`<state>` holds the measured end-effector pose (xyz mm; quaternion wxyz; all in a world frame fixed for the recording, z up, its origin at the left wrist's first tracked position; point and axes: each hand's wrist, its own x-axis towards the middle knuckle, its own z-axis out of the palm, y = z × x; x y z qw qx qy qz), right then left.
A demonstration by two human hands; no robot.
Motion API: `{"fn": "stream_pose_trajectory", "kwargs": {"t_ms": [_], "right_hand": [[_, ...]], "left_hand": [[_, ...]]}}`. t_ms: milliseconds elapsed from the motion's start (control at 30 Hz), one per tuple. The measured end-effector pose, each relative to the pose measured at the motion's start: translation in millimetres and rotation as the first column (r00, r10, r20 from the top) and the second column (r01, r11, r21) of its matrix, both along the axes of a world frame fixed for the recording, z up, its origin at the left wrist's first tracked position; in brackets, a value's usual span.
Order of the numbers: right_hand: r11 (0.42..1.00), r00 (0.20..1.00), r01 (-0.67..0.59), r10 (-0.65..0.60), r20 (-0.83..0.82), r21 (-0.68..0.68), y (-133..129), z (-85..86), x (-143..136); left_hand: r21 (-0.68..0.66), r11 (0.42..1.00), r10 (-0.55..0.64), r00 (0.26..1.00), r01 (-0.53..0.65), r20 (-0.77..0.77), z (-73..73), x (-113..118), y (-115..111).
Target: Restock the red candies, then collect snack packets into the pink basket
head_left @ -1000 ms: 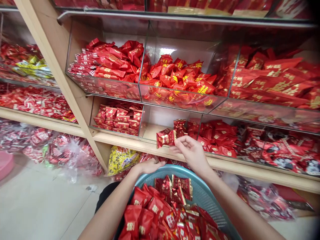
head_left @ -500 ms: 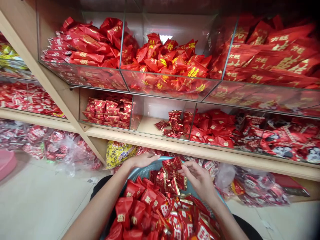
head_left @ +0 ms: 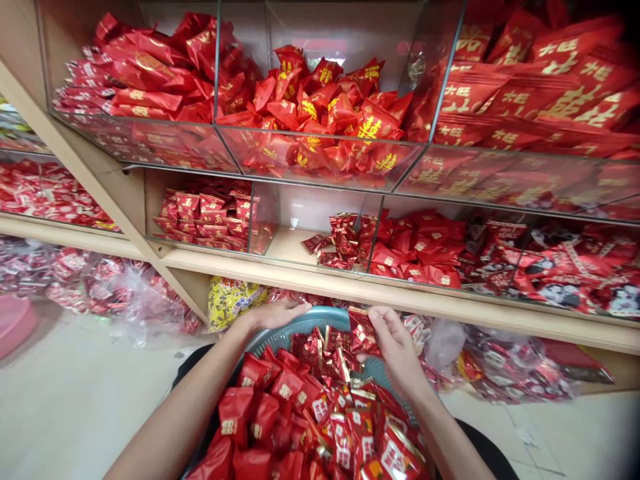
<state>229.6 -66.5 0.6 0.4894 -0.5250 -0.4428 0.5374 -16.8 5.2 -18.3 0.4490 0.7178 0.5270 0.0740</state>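
A blue-green plastic basket (head_left: 327, 315), full of red candy packets (head_left: 273, 413), sits before me below the shelf. My left hand (head_left: 281, 315) lies over its far left rim, fingers curled on the edge. Between the thumb and fingers of my right hand (head_left: 397, 347) is a red candy packet (head_left: 361, 330) with gold edges, held up at the basket's far right side. Several small red and gold packets (head_left: 325, 352) lie just below it in the basket. Matte red packets fill the near left, and glossier ones with white labels (head_left: 345, 447) the near right.
Above are clear-fronted bins (head_left: 320, 153) heaped with red packets. One lower bin (head_left: 287, 245) has a bare patch beside a few dark red packets (head_left: 345, 237). Under the wooden shelf edge (head_left: 450, 300) lie bagged sweets, including a yellow bag (head_left: 235, 301). A pink tub (head_left: 15, 323) stands left.
My right hand has lifted slightly and moved right with the packet, away from the others below it. My left hand stays on the rim. The view has shifted a little.
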Motion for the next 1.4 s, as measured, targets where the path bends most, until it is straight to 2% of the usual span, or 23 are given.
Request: {"fn": "stream_pose_trajectory", "kwargs": {"t_ms": [100, 167, 233, 333, 433, 533, 667, 733, 967, 1167, 1333, 1400], "right_hand": [[0.954, 0.968, -0.166, 0.110, -0.225, -0.248, -4, 4.3, -3], [0.921, 0.936, -0.262, 0.170, -0.308, -0.288, -6, 5.4, -4], [0.902, 0.913, -0.339, 0.246, -0.325, -0.269, -7, 3.7, -5], [0.917, 0.932, -0.348, 0.317, -0.173, -0.196, -7, -4.3, -7], [0.958, 0.959, -0.271, 0.277, 0.064, -0.092, -5, -13.8, -8], [0.968, 0.956, -0.251, 0.250, 0.151, -0.011, -2, -20.5, -8], [0.961, 0.908, -0.249, 0.189, 0.374, 0.119, 1, -28.0, -3], [0.959, 0.866, -0.254, 0.166, 0.472, 0.128, 2, -31.8, 0], [0.961, 0.857, -0.251, 0.166, 0.488, 0.114, 5, -36.1, 1], [0.945, 0.830, -0.300, 0.192, 0.524, 0.128, 6, -39.9, 2], [0.957, 0.839, -0.247, 0.133, 0.528, 0.151, 6, -44.6, 1], [0.955, 0.839, -0.261, 0.154, 0.522, 0.138, 6, -44.5, 0]], "left_hand": [[-0.022, 1.000, -0.007, 1.000, 0.007, 0.010, 0.8, 1, 0], [-0.022, 1.000, 0.001, 1.000, 0.000, 0.013, 0.7, 1, 0], [-0.023, 1.000, 0.007, 1.000, -0.006, 0.020, 0.2, 1, 0], [-0.026, 1.000, 0.008, 1.000, -0.008, 0.026, -0.2, 1, 0], [-0.026, 1.000, 0.008, 1.000, -0.007, 0.013, 0.8, 1, 0], [-0.019, 1.000, 0.008, 1.000, -0.008, 0.013, 2.4, 2, 0], [-0.018, 1.000, 0.009, 1.000, -0.009, 0.004, 3.1, 2, 0], [-0.017, 1.000, 0.002, 1.000, -0.002, 0.002, 2.4, 2, 0], [0.002, 1.000, 0.008, 1.000, -0.008, 0.020, -2.9, -1, 1], [0.019, 1.000, 0.005, 1.000, -0.005, 0.016, -6.9, -3, 2], [0.009, 1.000, 0.003, 1.000, -0.003, -0.001, -6.3, -3, 2], [0.010, 1.000, -0.009, 1.000, 0.008, 0.005, -5.1, -2, 1]]}}
